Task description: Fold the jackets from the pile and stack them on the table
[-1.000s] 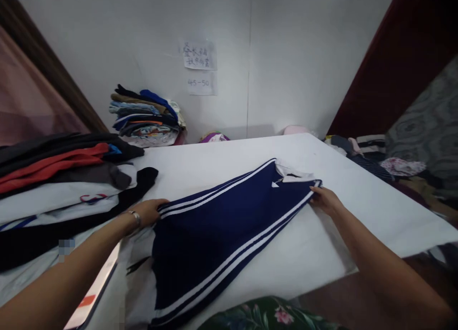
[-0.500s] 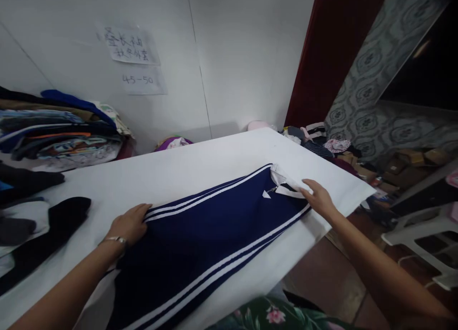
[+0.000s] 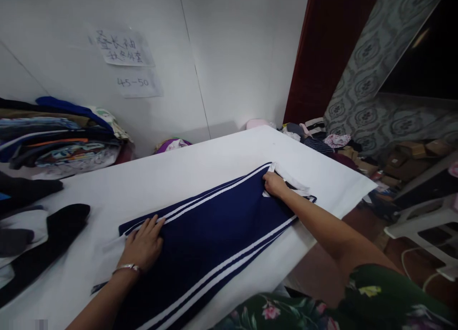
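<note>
A navy jacket (image 3: pixel 214 220) with double white stripes along both sides lies folded lengthwise on the white table, its white collar (image 3: pixel 291 178) toward the far right. My left hand (image 3: pixel 146 244) rests flat on its upper left part, fingers stretched over the striped edge. With fingers curled closed, my right hand (image 3: pixel 275 183) grips the jacket at the neck, just inside the collar; the fingertips' exact hold is partly hidden. White cloth shows beneath the jacket at its left end.
Dark and white clothes (image 3: pixel 46 239) lie on the table's left. Behind them rises a stack of folded clothes (image 3: pixel 64 134). Handwritten paper signs (image 3: pixel 123 48) hang on the wall. Past the table's right edge are more clothes (image 3: pixel 322 139), cardboard boxes (image 3: pixel 411 158) and a white stool (image 3: pixel 425 225).
My right hand has moved left from the collar's outer edge to the neck. My left hand has shifted right and down onto the jacket, uncovering its upper left corner.
</note>
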Demonstrator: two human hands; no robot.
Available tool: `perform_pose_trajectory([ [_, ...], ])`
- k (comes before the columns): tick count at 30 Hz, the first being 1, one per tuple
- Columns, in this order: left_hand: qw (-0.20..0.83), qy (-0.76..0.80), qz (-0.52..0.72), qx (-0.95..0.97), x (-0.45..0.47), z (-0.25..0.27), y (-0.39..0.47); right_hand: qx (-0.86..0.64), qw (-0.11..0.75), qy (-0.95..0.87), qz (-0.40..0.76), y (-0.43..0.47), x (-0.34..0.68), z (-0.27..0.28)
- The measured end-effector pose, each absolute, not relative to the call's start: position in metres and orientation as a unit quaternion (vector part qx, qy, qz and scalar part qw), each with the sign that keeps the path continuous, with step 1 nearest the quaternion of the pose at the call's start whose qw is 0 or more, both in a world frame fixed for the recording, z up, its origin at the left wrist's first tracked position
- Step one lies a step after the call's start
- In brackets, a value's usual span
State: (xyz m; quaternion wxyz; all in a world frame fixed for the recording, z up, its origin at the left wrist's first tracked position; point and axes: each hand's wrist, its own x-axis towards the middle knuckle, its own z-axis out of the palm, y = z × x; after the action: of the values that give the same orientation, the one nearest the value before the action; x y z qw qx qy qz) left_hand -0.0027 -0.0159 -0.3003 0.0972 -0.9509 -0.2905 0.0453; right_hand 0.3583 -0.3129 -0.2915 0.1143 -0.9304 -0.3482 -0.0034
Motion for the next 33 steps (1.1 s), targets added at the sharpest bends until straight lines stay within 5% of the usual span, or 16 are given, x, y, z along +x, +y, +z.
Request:
perform_pose_trajectory([
  [13,0.074,-0.302,0.045,-0.949,-0.001,-0.298,-0.020,-0.917,0.190,-0.342,-0.071,-0.318,0.395,-0.279],
  [20,0.067,-0.318,0.078,-0.942,0.000,-0.292,-0.031,-0.924,0.089,-0.367,0.060,-0.290,0.383,-0.312],
  [33,-0.036,-0.363,-0.009,-0.931,0.003,-0.253,-0.004,-0.911,0.106,-0.398,-0.005,-0.289,0.416,-0.304],
])
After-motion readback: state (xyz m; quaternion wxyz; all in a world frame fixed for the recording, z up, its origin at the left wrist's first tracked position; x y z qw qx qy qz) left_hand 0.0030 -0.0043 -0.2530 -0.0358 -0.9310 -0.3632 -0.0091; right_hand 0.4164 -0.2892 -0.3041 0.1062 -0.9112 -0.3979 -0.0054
